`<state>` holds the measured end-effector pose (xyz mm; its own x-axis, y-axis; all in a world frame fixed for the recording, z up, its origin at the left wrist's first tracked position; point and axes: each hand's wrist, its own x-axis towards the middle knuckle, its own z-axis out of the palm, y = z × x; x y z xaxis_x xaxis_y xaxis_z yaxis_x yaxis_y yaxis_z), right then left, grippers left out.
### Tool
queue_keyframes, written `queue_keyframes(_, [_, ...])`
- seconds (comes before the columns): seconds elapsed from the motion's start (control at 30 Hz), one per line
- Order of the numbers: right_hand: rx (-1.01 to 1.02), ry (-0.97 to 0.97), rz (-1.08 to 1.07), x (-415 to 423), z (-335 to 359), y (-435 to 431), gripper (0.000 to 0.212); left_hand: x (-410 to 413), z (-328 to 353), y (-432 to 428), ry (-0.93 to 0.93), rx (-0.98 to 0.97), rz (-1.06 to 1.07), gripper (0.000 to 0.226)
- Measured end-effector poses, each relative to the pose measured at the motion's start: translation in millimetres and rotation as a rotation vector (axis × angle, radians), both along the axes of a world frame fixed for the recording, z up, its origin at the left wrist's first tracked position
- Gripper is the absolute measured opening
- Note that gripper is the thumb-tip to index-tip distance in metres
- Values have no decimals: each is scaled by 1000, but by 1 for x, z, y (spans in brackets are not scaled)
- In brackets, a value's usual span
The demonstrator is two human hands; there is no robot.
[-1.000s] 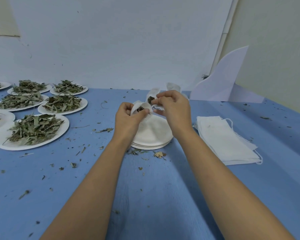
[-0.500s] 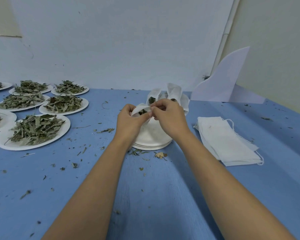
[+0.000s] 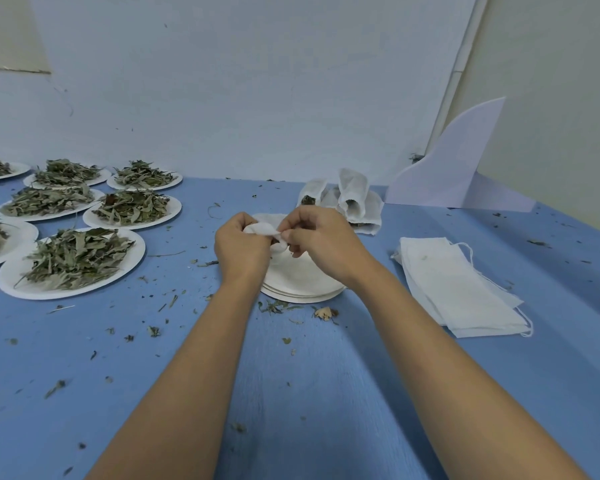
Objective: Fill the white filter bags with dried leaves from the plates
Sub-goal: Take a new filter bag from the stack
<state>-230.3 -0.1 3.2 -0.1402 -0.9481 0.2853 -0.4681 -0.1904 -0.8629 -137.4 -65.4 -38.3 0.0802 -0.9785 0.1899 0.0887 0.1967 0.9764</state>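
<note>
Both hands meet over a stack of empty plates (image 3: 302,287) in the middle of the bench (image 3: 291,393), sharing one bag (image 3: 261,229). The left hand (image 3: 241,247) is curled round the bag's body, and the right hand (image 3: 321,244) pinches its mouth between thumb and fingertips. A dark scrap of leaf shows at that opening, so the bag seems loaded and the step looks like folding or closing the top. Whether a string is being drawn I cannot tell.

Working above the empty plates probably lets loose bits fall on them rather than among the crumbs (image 3: 153,330) already on the bench. Filled bags (image 3: 352,197) lean on each other just behind the stack, likely propped so the leaves stay in. Empty bags (image 3: 461,289) lie flat in a pile near the right forearm, handy for that hand. Leaves (image 3: 77,254) wait on the full plates (image 3: 21,289) well apart on the left, so much of the task remains.
</note>
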Motion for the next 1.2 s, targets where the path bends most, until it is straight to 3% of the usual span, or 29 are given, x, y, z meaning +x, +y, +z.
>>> queue_keyframes(0.1, [14,-20,4,0,-2,0,24,-1,0,1,-51,-30,43,38])
queue_keyframes(0.23, [-73,-33,-234,-6,-6,-7,13,-1,4,4,-39,-42,-99,37])
queue_keyframes(0.43, [20,-360,-223,-14,-10,-9,20,1,6,4,41,45,-335,16])
queue_keyframes(0.63, [114,-374,-126,-16,-11,-3,31,2,4,7,-125,-136,-220,22])
queue_keyframes(0.73, [103,-391,-72,-16,-14,-3,24,1,4,8,-233,-252,-148,26])
queue_keyframes(0.87, [111,-405,-33,-16,-13,-3,28,0,7,10,-288,-281,-100,23])
queue_keyframes(0.93, [58,-328,-106,-17,-14,-3,27,2,8,9,-336,-270,-18,25])
queue_keyframes(1.07, [-268,140,-504,-9,-16,-6,22,-3,13,16,-516,-259,180,24])
queue_keyframes(1.13, [-293,354,-534,-4,-20,-9,25,-11,15,23,-663,-343,180,19])
queue_keyframes(1.2, [-226,427,-577,-8,-22,-11,29,-13,15,22,-697,-333,130,17])
